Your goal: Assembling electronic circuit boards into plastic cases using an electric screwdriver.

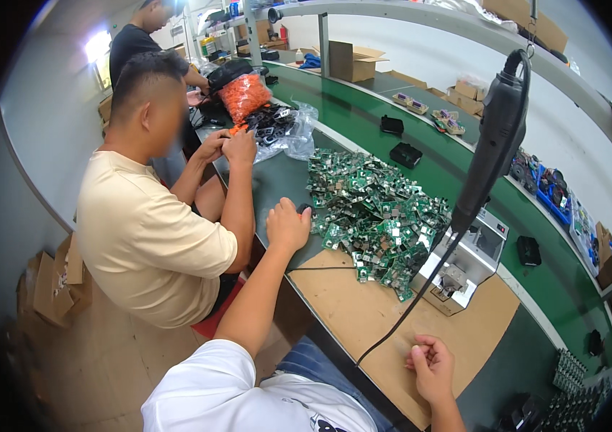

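My left hand (288, 226) reaches to the left edge of a large heap of small green circuit boards (374, 212). Its fingers are closed round a small dark object (303, 209), mostly hidden by the hand, so its kind is unclear. Low over the brown cardboard sheet (349, 288) is my right hand (432, 369), fingers curled in and thumb near them. Whatever those fingers hold, if anything, does not show. A small silver and white bench machine (457, 266) stands on the cardboard, against the right side of the heap.
A black electric screwdriver (497, 129) hangs above the machine, its cable crossing the cardboard. A green conveyor belt (457, 183) with black housings (405, 155) runs behind. At left, a seated co-worker (151, 209) handles orange parts near a bag of orange pieces (244, 96).
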Action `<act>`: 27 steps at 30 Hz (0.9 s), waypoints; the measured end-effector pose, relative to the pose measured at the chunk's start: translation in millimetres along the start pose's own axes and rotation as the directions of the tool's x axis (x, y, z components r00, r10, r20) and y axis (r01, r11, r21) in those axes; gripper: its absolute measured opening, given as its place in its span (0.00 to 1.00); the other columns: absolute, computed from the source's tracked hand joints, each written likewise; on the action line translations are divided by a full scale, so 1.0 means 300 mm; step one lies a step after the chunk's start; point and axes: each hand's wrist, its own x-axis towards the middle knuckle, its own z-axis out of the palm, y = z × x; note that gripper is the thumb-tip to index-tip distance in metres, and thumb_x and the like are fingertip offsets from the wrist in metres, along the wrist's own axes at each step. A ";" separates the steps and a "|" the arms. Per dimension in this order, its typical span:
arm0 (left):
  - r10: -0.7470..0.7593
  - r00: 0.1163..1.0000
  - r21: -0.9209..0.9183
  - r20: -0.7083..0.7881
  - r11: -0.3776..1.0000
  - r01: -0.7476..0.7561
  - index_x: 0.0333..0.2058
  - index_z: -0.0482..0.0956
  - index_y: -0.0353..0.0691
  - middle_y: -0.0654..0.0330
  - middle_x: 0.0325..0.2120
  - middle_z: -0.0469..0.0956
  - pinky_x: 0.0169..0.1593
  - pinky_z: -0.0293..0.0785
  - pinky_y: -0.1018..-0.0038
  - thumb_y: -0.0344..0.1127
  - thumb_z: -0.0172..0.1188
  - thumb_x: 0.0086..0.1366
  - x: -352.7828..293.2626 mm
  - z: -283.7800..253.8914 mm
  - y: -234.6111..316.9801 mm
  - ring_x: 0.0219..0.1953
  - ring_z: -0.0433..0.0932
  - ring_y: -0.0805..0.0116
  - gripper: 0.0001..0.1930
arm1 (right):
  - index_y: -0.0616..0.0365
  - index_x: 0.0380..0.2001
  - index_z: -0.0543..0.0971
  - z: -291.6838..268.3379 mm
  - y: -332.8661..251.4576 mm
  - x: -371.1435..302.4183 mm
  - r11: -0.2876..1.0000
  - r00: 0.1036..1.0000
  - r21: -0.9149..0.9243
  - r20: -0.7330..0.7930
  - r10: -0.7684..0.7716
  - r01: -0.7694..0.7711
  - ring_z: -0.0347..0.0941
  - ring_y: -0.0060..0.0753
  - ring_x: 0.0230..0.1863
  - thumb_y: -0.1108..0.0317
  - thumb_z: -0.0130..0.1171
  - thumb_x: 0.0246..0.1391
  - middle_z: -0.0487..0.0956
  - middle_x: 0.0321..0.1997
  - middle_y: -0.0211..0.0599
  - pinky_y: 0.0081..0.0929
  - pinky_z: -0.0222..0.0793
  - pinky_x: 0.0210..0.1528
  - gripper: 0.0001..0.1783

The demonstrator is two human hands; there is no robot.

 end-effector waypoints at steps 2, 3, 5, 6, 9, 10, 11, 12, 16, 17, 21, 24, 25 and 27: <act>0.019 0.999 -0.033 -0.038 0.999 -0.020 0.36 0.69 0.35 0.47 0.34 0.74 0.44 0.69 0.54 0.47 0.60 0.59 -0.006 0.001 -0.013 0.40 0.73 0.46 0.19 | 0.67 0.43 0.73 0.000 0.003 -0.001 1.000 1.000 0.003 0.004 -0.022 0.022 0.73 0.17 0.27 0.75 0.55 0.57 0.76 0.28 0.31 0.16 0.72 0.30 0.12; 0.057 0.997 -0.057 -0.054 0.997 -0.060 0.36 0.68 0.35 0.47 0.33 0.73 0.43 0.69 0.55 0.45 0.60 0.59 -0.008 -0.003 -0.022 0.39 0.73 0.46 0.19 | 0.67 0.43 0.73 -0.001 0.004 -0.002 1.000 1.000 0.006 0.004 -0.020 0.020 0.72 0.17 0.27 0.75 0.55 0.57 0.75 0.28 0.31 0.16 0.72 0.30 0.11; 0.098 0.992 -0.080 -0.074 0.991 -0.104 0.36 0.68 0.34 0.47 0.33 0.73 0.42 0.69 0.55 0.43 0.60 0.58 -0.010 -0.022 -0.027 0.38 0.73 0.46 0.18 | 0.66 0.43 0.73 -0.004 0.005 -0.003 1.000 1.000 0.017 0.003 -0.019 0.019 0.72 0.17 0.27 0.75 0.55 0.56 0.75 0.28 0.31 0.16 0.72 0.30 0.11; 0.094 0.989 -0.201 -0.114 0.973 -0.115 0.35 0.68 0.34 0.47 0.32 0.72 0.40 0.69 0.56 0.42 0.61 0.58 -0.016 -0.040 -0.024 0.36 0.73 0.47 0.17 | 0.66 0.43 0.73 -0.005 0.003 -0.003 0.999 1.000 0.030 0.010 -0.015 0.015 0.72 0.17 0.27 0.75 0.55 0.56 0.75 0.28 0.31 0.16 0.72 0.30 0.11; 0.117 0.965 -0.383 -0.237 0.901 -0.203 0.35 0.67 0.33 0.48 0.31 0.70 0.38 0.68 0.60 0.39 0.61 0.58 -0.082 -0.120 0.028 0.33 0.72 0.48 0.16 | 0.66 0.43 0.73 0.001 -0.009 -0.005 0.999 1.000 0.032 -0.002 -0.007 0.007 0.73 0.17 0.28 0.75 0.55 0.57 0.76 0.30 0.32 0.16 0.72 0.30 0.10; 0.145 0.932 -0.432 -0.334 0.855 -0.288 0.35 0.66 0.33 0.49 0.30 0.70 0.37 0.68 0.62 0.38 0.62 0.59 -0.127 -0.150 0.060 0.31 0.71 0.50 0.16 | 0.66 0.43 0.73 0.006 -0.015 -0.006 0.999 1.000 0.033 -0.001 -0.027 0.027 0.73 0.17 0.28 0.75 0.55 0.57 0.76 0.30 0.32 0.16 0.72 0.30 0.10; 0.121 0.941 -0.550 -0.315 0.785 -0.285 0.35 0.67 0.33 0.51 0.30 0.69 0.36 0.68 0.65 0.37 0.62 0.59 -0.198 -0.167 0.111 0.30 0.70 0.55 0.16 | 0.66 0.43 0.73 0.014 -0.021 -0.006 0.997 1.000 0.078 -0.014 -0.021 0.022 0.73 0.18 0.30 0.74 0.54 0.58 0.76 0.30 0.32 0.17 0.73 0.31 0.10; 0.141 0.970 -0.611 -0.199 0.756 -0.235 0.35 0.67 0.34 0.53 0.29 0.69 0.36 0.68 0.67 0.38 0.63 0.59 -0.282 -0.186 0.161 0.29 0.70 0.60 0.16 | 0.66 0.43 0.73 0.025 -0.026 -0.005 0.994 0.998 0.111 -0.064 0.019 -0.012 0.73 0.19 0.32 0.74 0.54 0.58 0.76 0.31 0.33 0.17 0.73 0.32 0.10; 0.568 0.823 -0.772 0.015 0.529 -0.352 0.40 0.69 0.35 0.52 0.32 0.70 0.40 0.71 0.64 0.37 0.64 0.57 -0.587 -0.189 0.370 0.35 0.73 0.55 0.18 | 0.64 0.45 0.72 0.062 -0.025 0.004 0.946 0.990 0.312 -0.134 -0.047 0.087 0.72 0.20 0.35 0.70 0.51 0.60 0.75 0.34 0.33 0.24 0.76 0.35 0.11; 0.653 0.757 -0.799 0.034 0.472 -0.372 0.43 0.67 0.34 0.48 0.37 0.68 0.42 0.71 0.63 0.37 0.64 0.57 -0.632 -0.184 0.412 0.38 0.72 0.50 0.20 | 0.64 0.46 0.72 0.059 -0.022 0.011 0.948 0.989 0.305 -0.139 -0.053 0.094 0.72 0.20 0.36 0.70 0.52 0.60 0.75 0.35 0.33 0.23 0.76 0.36 0.12; 0.717 0.697 -0.834 -0.002 0.383 -0.398 0.47 0.67 0.34 0.45 0.42 0.66 0.49 0.67 0.63 0.40 0.66 0.55 -0.660 -0.165 0.547 0.45 0.68 0.47 0.25 | 0.64 0.42 0.74 -0.038 -0.018 0.026 0.981 0.957 0.143 -0.277 -0.091 0.135 0.72 0.20 0.39 0.72 0.56 0.58 0.76 0.38 0.31 0.19 0.71 0.39 0.10; 0.754 0.652 -0.831 -0.085 0.307 -0.463 0.50 0.65 0.34 0.47 0.45 0.66 0.51 0.64 0.59 0.40 0.65 0.55 -0.622 -0.194 0.586 0.48 0.66 0.46 0.28 | 0.62 0.41 0.74 -0.134 -0.016 0.041 0.941 0.906 0.265 -0.414 -0.088 0.212 0.71 0.19 0.39 0.69 0.56 0.59 0.76 0.39 0.31 0.19 0.69 0.42 0.09; 0.758 0.641 -0.819 -0.122 0.289 -0.496 0.52 0.64 0.35 0.48 0.46 0.66 0.51 0.64 0.58 0.38 0.65 0.55 -0.603 -0.207 0.583 0.47 0.67 0.46 0.29 | 0.62 0.40 0.74 -0.165 -0.017 0.048 0.922 0.863 0.271 -0.493 -0.115 0.277 0.72 0.19 0.39 0.68 0.55 0.60 0.76 0.39 0.31 0.19 0.69 0.43 0.09; 0.731 0.666 -0.668 -0.151 0.421 -0.614 0.41 0.77 0.43 0.54 0.41 0.71 0.48 0.65 0.61 0.34 0.67 0.48 -0.538 -0.224 0.537 0.45 0.69 0.53 0.19 | 0.61 0.41 0.72 -0.214 -0.018 0.055 0.908 0.837 0.291 -0.536 -0.106 0.302 0.72 0.21 0.40 0.66 0.53 0.62 0.76 0.39 0.33 0.22 0.69 0.46 0.10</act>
